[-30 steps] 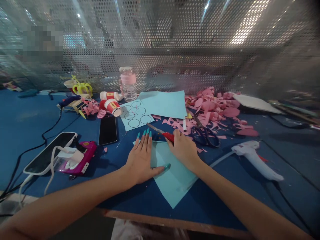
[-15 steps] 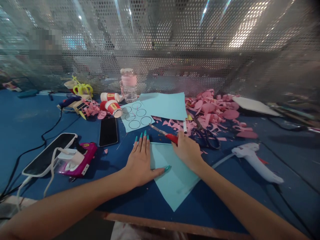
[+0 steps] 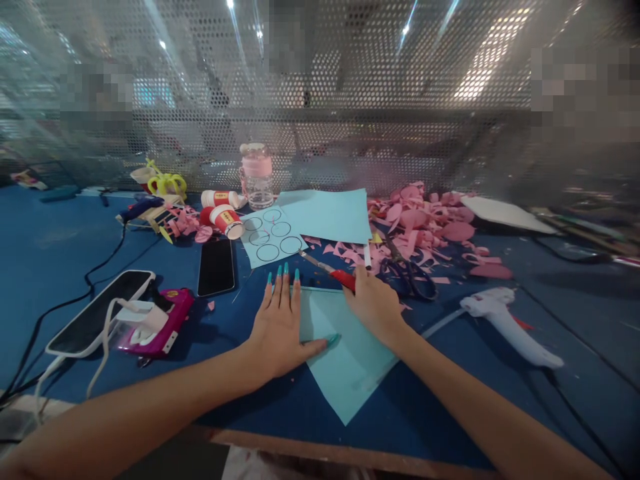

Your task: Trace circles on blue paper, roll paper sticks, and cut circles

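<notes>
Touching the pale-blue sheet [image 3: 340, 363], near the front edge of the surface [image 3: 280, 413], with the left hand [image 3: 277, 330] in a wide, flat grip. Clasping a red-handled cutter [image 3: 343, 277] with the right hand [image 3: 374, 303] in a narrow grip, aimed toward the circle-marked sheet [image 3: 273, 239].

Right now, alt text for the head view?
A person's left grip rests flat on light-blue paper; the right grip holds a red-handled cutter. Behind: a circle-printed sheet, pink scraps, a bottle. White glue gun at right.
</notes>
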Motion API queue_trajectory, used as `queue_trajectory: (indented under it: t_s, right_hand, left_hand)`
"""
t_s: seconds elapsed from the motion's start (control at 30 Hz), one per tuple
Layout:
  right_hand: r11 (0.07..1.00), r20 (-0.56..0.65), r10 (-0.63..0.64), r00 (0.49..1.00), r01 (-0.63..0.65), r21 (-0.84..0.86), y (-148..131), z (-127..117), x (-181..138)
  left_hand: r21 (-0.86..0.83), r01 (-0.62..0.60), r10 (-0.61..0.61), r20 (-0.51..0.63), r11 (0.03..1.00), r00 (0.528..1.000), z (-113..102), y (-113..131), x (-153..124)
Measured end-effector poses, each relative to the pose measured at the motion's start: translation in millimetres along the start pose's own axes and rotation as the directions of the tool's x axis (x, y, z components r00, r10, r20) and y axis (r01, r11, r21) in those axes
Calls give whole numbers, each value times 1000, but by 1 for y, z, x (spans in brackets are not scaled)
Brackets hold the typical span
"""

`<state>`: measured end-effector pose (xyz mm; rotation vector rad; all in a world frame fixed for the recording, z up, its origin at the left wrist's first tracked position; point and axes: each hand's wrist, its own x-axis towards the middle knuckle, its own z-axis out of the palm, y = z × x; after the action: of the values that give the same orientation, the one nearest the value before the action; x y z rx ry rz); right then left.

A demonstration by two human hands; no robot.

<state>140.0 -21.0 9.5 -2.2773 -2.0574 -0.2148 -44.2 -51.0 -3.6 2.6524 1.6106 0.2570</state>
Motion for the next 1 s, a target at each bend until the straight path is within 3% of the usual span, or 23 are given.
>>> queue_trajectory:
  t_s: [0.2, 0.37, 0.47, 0.6, 0.7, 0.9, 1.0]
  right_hand:
    - [978, -92, -7, 996, 26, 207, 11, -1, 6]
    - [856, -168, -235, 957, 286, 430, 40, -28, 10]
    - [794, -151, -436, 887, 458, 399, 49, -44, 5]
    - [727, -4, -638, 770, 605, 326, 40, -46, 0]
    - [744, 77, -652, 754, 617, 256, 27, -41, 3]
    - [748, 87, -660, 746, 642, 169, 10, -40, 17]
    - [750, 97, -661, 744, 650, 122, 7, -40, 21]
  left_hand:
    - [-9, -4, 5, 56, 1000, 998, -1, -2, -3]
    - [-54, -11, 9, -31, 998, 999, -5, -12, -7]
    - [-104, 6, -18, -112, 995, 994, -10, -25, -10]
    - [-224, -3, -18, -95, 975, 995, -15, -48, -9]
    - [-229, 17, -32, -62, 973, 998, -14, -61, -5]
    - [-118, -5, 3, -16, 993, 1000, -5, -65, 0]
    - [-90, 11, -16, -60, 996, 998, -6, -65, 0]
